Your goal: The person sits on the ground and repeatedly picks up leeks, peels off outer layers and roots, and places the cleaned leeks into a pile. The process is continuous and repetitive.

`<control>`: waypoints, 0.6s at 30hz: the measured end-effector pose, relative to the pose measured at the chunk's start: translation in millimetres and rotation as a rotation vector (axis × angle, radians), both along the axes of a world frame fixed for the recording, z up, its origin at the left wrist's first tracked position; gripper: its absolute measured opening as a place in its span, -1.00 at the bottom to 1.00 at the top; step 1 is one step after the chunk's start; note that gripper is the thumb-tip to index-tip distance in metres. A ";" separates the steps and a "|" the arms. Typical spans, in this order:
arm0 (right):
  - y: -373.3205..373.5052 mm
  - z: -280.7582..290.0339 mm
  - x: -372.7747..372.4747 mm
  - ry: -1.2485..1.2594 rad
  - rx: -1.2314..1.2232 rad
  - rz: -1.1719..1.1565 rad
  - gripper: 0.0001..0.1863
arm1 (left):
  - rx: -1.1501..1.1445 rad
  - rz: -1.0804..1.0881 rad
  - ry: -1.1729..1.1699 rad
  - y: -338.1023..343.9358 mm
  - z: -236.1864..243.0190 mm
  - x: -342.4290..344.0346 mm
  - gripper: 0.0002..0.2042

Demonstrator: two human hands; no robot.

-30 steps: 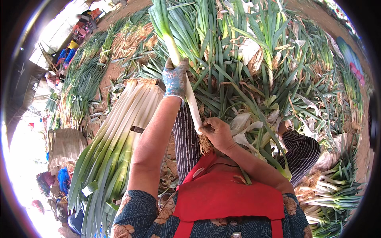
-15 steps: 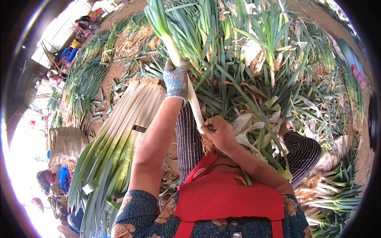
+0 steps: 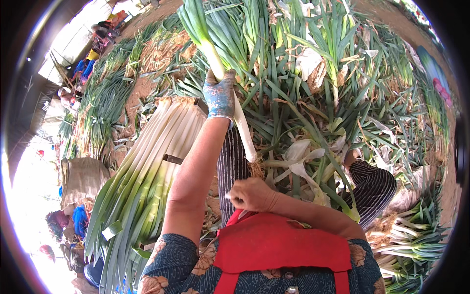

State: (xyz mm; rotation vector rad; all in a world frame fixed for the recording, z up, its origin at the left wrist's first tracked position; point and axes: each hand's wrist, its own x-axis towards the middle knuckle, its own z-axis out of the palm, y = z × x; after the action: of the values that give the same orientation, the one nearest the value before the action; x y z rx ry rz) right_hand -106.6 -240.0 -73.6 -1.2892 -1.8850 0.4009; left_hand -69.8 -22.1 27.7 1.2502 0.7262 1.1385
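My left hand [image 3: 220, 96], in a blue patterned glove, is closed around the white shaft of a leek [image 3: 243, 128]. The leek slants across my front, its green leaves up at the far side and its root end pointing down toward me. My bare right hand [image 3: 252, 194] is curled shut just below the roots, apart from them. A small pale bit shows at its fingertips, too small to name. Left of my left forearm lies a neat bundle of leeks [image 3: 161, 142], white ends away from me, with a dark band [image 3: 173, 159] across it.
A wide heap of leeks and stripped leaves [image 3: 303, 108] spreads ahead and to the right. More leeks with roots [image 3: 401, 240] lie at the lower right. A brown sack-like piece [image 3: 85, 177] is at the left. A red apron [image 3: 284, 240] covers my lap.
My right hand has left the leek's root end and moved down and to the left, toward my lap. The leek's lower end has swung slightly right; my left hand still holds it.
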 end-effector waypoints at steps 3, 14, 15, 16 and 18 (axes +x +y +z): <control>-6.9 -0.1 20.0 0.072 -0.177 -0.110 -0.77 | -0.030 0.021 -0.022 -1.5 0.7 0.0 -0.74; 13.6 5.4 49.0 -0.030 -0.387 -0.540 -0.74 | 0.008 0.037 0.009 -18.1 -8.7 -6.2 -0.69; 13.4 4.6 46.9 -0.064 -0.421 -0.546 -0.74 | 0.017 0.034 -0.001 -21.6 -8.8 -6.1 -0.69; 10.7 1.2 45.3 -0.030 -0.335 -0.552 -0.76 | -0.003 0.019 -0.012 -27.8 -6.2 -6.9 -0.68; 10.4 -0.4 43.3 0.001 -0.304 -0.545 -0.78 | 0.017 0.018 -0.059 -24.9 -13.6 -6.2 -0.68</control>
State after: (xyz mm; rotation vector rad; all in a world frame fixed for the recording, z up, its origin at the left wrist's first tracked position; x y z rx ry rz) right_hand -63.3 -229.5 -74.0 -1.9313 -1.4227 0.4027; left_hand -76.0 -47.0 14.1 1.2212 0.6863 1.1935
